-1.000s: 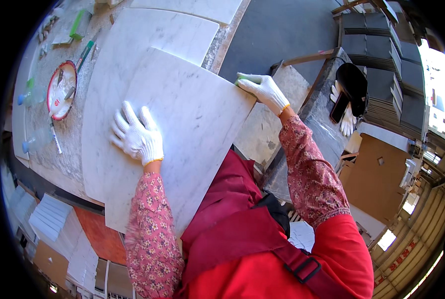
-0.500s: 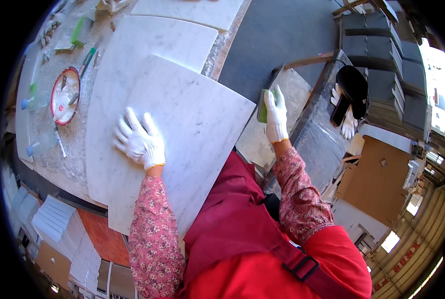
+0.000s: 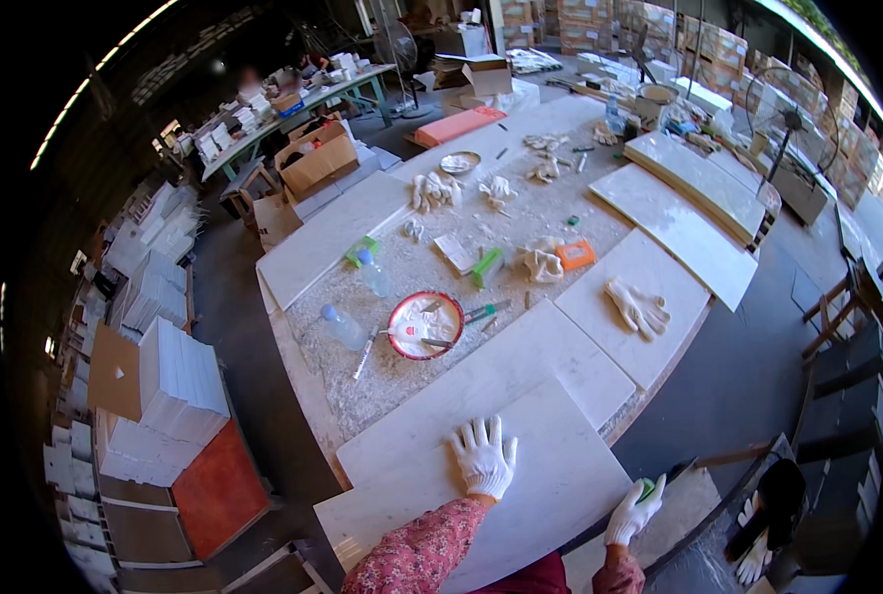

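Observation:
My left hand [image 3: 485, 457], in a white knit glove, lies flat with fingers spread on a pale grey-veined marble slab [image 3: 550, 485]. That slab rests partly over another marble slab [image 3: 582, 361] on the worktable. At the top slab's right corner, my right hand [image 3: 634, 515], gloved the same way, grips a small green block [image 3: 646, 489]. The block is held beside the slab's edge; the fingers partly cover it, and I cannot tell whether it touches the stone.
Beyond the slabs stands a red-rimmed bowl [image 3: 460, 315] with white paste and tools. Nearby are a plastic bottle [image 3: 343, 328], a green block [image 3: 487, 267], an orange box [image 3: 575, 255] and a loose glove [image 3: 638, 308]. Stacked boxes [image 3: 179, 371] stand left; a dark cap [image 3: 778, 500] lies right.
My view has tilted up, bringing in the far table and workshop. My left hand stays flat on the slab. My right hand, still holding the green block, has come closer to the slab's corner.

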The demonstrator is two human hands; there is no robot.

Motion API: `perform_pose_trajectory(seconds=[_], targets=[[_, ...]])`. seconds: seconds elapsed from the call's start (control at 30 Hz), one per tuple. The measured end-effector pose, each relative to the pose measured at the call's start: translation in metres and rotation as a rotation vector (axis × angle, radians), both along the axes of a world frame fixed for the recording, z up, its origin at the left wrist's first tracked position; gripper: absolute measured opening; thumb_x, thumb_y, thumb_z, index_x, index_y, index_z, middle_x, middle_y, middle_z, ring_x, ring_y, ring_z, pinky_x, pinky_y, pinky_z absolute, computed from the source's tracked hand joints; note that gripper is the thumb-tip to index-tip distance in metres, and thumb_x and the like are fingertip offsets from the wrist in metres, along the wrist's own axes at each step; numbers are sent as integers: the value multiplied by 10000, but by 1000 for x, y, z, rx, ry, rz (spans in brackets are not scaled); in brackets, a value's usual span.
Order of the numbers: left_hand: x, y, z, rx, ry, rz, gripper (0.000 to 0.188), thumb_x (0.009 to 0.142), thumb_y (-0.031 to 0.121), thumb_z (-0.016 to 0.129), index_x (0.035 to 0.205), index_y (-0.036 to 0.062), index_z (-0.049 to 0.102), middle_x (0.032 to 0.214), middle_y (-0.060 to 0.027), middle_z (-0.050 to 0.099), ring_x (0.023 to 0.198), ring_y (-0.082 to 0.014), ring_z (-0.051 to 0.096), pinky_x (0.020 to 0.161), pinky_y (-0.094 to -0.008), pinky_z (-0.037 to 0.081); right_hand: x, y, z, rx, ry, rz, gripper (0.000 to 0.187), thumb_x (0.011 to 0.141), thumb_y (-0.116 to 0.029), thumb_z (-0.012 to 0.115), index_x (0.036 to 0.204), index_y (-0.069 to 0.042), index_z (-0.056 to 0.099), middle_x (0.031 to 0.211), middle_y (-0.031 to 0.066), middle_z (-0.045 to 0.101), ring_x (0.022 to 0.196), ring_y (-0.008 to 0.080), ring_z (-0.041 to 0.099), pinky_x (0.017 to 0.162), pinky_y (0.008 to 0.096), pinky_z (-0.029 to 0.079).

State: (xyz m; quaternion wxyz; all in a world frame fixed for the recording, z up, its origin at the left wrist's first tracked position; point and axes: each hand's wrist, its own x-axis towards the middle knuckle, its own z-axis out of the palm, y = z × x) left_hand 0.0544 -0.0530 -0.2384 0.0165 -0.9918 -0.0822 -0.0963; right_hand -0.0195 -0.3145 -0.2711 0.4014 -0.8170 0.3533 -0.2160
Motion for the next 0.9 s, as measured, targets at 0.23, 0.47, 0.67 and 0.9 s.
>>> perform_pose_trajectory(seconds=[0.23,0.47,0.67,0.9], targets=[[5,-9,6,-50,63,3,553,961,508,487,1379,153,559,1299,-144,548,1249,-386,449,1064,-603,295,-20,-4,-6,-243,39,113,672,894,-187,650,1500,-40,398,1106,234,537,1007,393,539,924,468,432],[-39,-5,-19,-172,-94,-97,568,958,495,518,1404,145,554,1493,-172,467,1359,-399,407,1113,-607,265,104,-42,36,-488,-118,453,697,821,-316,757,1435,-123,488,1073,183,595,973,363,580,855,490,473],[-160,7,5,-179,33,-134,570,943,472,536,1394,123,546,1448,-181,490,1333,-401,418,1106,-597,268,208,24,68,-697,-158,841,835,710,-341,842,1447,-158,495,1352,181,544,1267,414,486,1054,531,389],[-249,34,14,-91,50,408,550,943,450,496,1379,115,521,1440,-190,479,1379,-433,350,1130,-611,210,94,91,43,-974,-161,1698,750,882,-613,581,1521,-260,407,1593,192,324,1469,452,263,1187,621,168]])
